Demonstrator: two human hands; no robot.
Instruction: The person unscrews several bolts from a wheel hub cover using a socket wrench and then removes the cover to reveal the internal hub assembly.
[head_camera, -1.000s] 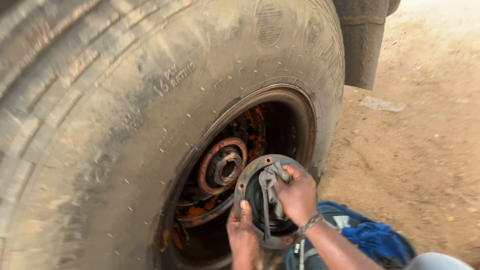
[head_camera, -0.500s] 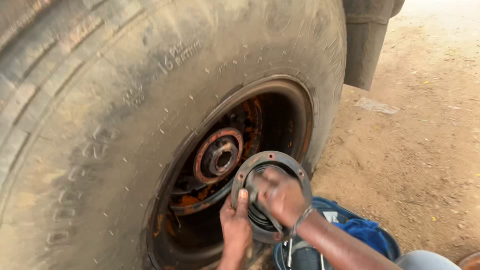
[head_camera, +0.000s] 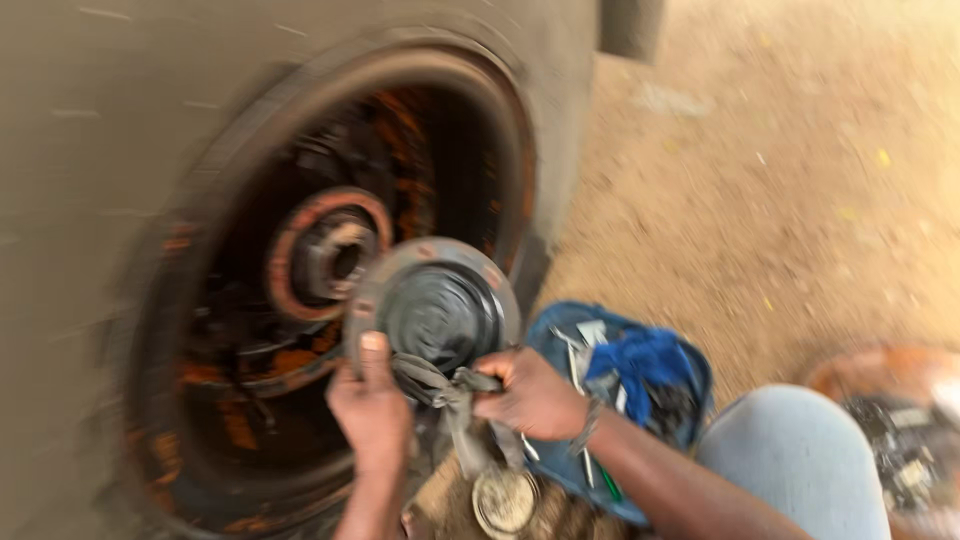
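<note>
I hold a round metal hub cover (head_camera: 440, 305), dark in the middle with a rusty flange, in front of a large dusty tyre (head_camera: 120, 120). My left hand (head_camera: 372, 405) grips the cover's lower left edge, thumb up on the flange. My right hand (head_camera: 530, 395) clutches a grey rag (head_camera: 450, 395) just below the cover; the rag hangs down between both hands. Behind the cover, the rusty wheel hub (head_camera: 330, 255) sits deep inside the rim. The frame is blurred by motion.
A blue tub (head_camera: 640, 375) with tools and a blue cloth stands on the sandy ground to my right. My knee in pale trousers (head_camera: 790, 460) is at lower right. A rusty tray of small parts (head_camera: 900, 440) lies at the far right. A small round cap (head_camera: 505, 500) lies below my hands.
The view has swung closer and lower. My right hand with the rag has come off the cover's face and now sits below it, and the cover's dark centre shows.
</note>
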